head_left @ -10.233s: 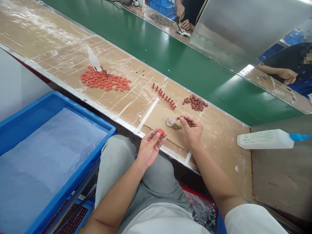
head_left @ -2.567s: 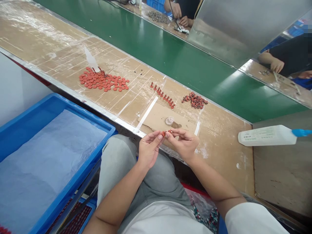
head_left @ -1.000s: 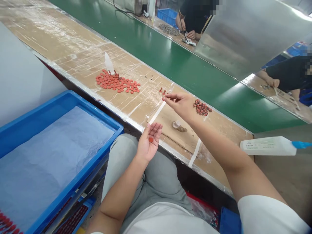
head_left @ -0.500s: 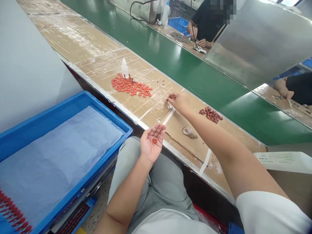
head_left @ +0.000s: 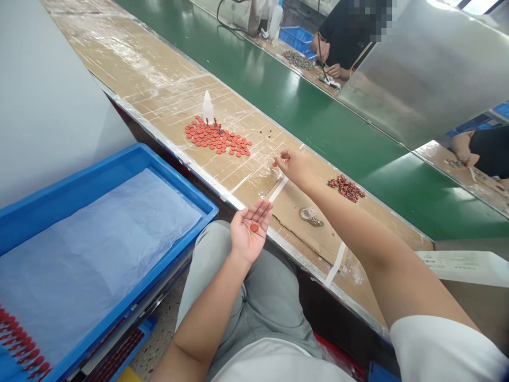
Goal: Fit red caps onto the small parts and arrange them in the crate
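Left hand (head_left: 247,240) open, disc (head_left: 254,227) on palm. From there: right hand (head_left: 296,167) at one o'clock, fingers curled by red bits (head_left: 274,164), grip unclear; many loose discs (head_left: 218,143) at eleven, unjoined; parts pile (head_left: 345,189) at two; lined-up pieces (head_left: 27,347) at eight.

Left hand: the left hand (head_left: 251,236) is held open, palm turned up.
Left fingers: the fingers (head_left: 261,210) are extended and pointed away from the body; the thumb (head_left: 238,217) is held apart, to their left.
Left forearm: the left forearm (head_left: 217,305) is angled down and left from the fingers, and left bare.
Right hand: the right hand (head_left: 297,167) is stretched beyond the left fingertips, well apart, its back shown.
Right fingers: these fingers (head_left: 286,153) are bent leftward; whether the tips are pressed together cannot be made out.
Right forearm: the right forearm (head_left: 352,225) is slanted down and right from the fingers.
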A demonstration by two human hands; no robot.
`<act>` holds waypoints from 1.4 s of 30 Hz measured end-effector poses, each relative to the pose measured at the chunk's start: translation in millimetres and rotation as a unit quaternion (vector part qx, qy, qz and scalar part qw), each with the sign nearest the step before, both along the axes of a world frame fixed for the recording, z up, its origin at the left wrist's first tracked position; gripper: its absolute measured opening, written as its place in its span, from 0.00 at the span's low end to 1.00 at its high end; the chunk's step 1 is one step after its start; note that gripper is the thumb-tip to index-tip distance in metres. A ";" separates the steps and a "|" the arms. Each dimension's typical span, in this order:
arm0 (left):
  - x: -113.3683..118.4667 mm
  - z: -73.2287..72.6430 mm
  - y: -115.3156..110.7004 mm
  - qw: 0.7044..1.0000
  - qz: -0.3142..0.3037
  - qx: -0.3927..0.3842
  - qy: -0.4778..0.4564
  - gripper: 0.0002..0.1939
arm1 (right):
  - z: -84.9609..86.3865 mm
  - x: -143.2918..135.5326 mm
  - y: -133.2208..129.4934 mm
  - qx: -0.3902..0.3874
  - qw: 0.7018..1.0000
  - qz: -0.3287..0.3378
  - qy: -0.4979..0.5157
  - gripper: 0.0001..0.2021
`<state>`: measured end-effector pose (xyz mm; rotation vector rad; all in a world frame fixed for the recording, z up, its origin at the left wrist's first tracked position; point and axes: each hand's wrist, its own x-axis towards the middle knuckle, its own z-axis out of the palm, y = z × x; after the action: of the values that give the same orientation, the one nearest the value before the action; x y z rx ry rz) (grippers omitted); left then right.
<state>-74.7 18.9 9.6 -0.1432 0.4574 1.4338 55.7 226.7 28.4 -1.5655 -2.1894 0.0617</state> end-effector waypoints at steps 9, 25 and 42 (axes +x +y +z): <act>3.4 1.6 -1.2 0.999 0.005 0.043 0.011 0.19 | 60.9 2.2 -105.8 -0.058 0.973 0.196 0.112 0.10; 26.8 11.4 -16.5 0.992 -0.064 0.102 0.024 0.20 | -5.6 20.0 -213.8 -0.120 0.931 0.126 0.321 0.09; 52.0 1.0 -28.1 0.975 -0.085 0.153 0.136 0.12 | 12.5 43.3 -226.3 -0.320 0.698 -0.013 0.640 0.15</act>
<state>-22.7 -9.2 10.7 0.3384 0.4535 1.3410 99.0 0.4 40.8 -1.1285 -0.9667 1.5338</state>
